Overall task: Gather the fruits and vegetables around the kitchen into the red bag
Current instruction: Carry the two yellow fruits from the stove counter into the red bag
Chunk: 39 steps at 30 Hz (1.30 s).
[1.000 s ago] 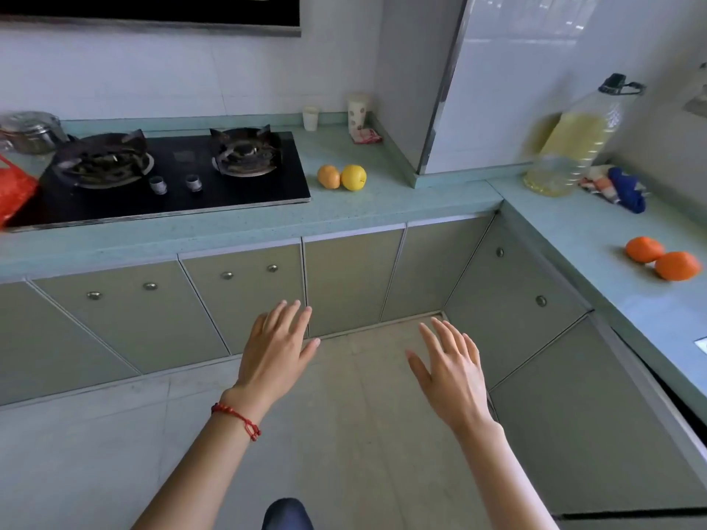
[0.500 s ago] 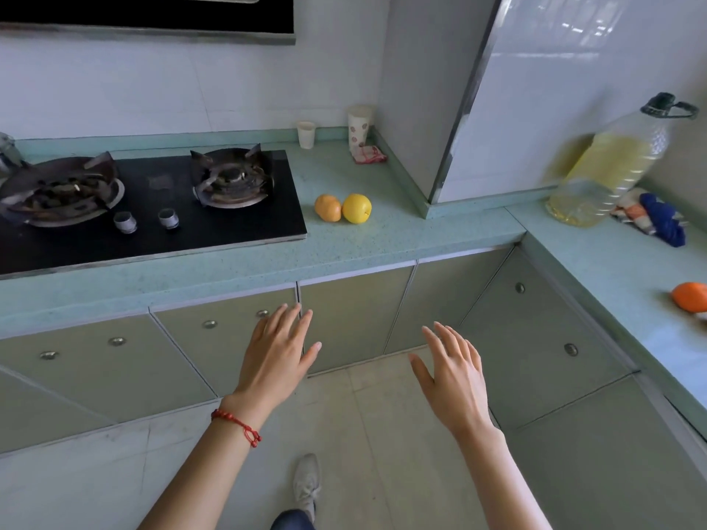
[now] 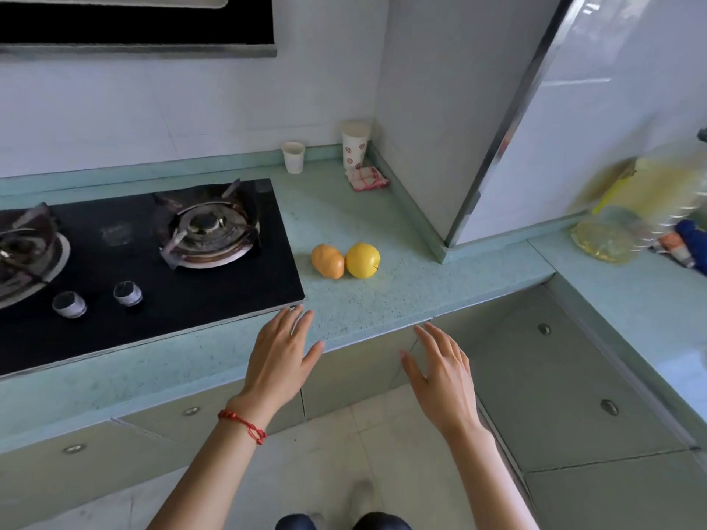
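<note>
Reaching, both hands spread and empty, left hand (image 3: 281, 355) and right hand (image 3: 443, 371), toward orange fruit (image 3: 328, 260) and yellow fruit (image 3: 362, 260) mid-frame on surface (image 3: 382, 300); next, grasping each.

A domestic kitchen. A two-burner gas hob (image 3: 145, 258) is set into a pale green L-shaped countertop (image 3: 382, 300) above cabinet doors (image 3: 554, 376), with a range hood (image 3: 134, 24) overhead. Paper cups (image 3: 294, 157) and a cooking-oil bottle (image 3: 627, 219) stand against white tiled walls (image 3: 153, 116).

An orange fruit (image 3: 327, 260) and a yellow apple (image 3: 362, 260) are sitting on a speckled pale-teal counter (image 3: 401, 296). A black stove (image 3: 153, 258) is lying beside them, a red-dotted white cup (image 3: 355, 145) is standing behind, and a red bracelet (image 3: 245, 426) is circling the wrist.
</note>
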Each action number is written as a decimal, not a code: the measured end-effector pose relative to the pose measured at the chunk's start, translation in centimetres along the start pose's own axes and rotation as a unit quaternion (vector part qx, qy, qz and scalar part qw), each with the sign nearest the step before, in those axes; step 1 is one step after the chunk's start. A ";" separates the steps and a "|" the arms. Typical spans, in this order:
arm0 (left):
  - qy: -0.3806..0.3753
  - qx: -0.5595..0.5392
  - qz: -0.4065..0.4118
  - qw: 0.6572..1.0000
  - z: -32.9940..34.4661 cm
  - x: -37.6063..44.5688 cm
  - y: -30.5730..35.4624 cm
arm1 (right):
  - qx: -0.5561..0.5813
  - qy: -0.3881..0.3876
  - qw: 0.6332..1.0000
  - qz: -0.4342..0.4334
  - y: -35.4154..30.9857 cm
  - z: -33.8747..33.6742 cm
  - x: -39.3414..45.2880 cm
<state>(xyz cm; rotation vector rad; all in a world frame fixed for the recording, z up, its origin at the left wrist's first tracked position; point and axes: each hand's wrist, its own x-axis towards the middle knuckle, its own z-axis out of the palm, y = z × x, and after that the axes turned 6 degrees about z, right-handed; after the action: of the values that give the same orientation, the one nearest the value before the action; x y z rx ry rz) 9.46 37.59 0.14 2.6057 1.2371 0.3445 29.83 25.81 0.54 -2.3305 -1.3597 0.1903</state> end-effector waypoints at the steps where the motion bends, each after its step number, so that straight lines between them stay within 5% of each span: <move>1: 0.006 -0.005 -0.002 1.000 0.2 0.9 -0.3 | 0.002 -0.008 1.000 0.001 0.0 0.3 1.0; 13: 0.002 -0.194 -0.148 0.970 3.4 12.5 -2.7 | 0.063 -0.087 0.994 -0.036 0.8 5.2 15.8; 25: 0.029 -0.400 -0.438 0.804 7.1 21.3 -2.8 | 0.171 -0.188 0.967 -0.003 -0.3 9.4 25.2; 39: 0.051 -0.440 -0.487 0.752 9.3 24.8 -4.2 | 0.307 -0.279 0.894 0.169 -0.2 12.1 27.9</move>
<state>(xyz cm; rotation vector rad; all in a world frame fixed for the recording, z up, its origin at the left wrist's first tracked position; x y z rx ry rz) 24.52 58.48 -7.22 0.9749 1.6958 0.6305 39.96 53.38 -7.49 -1.9867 -0.8893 1.2805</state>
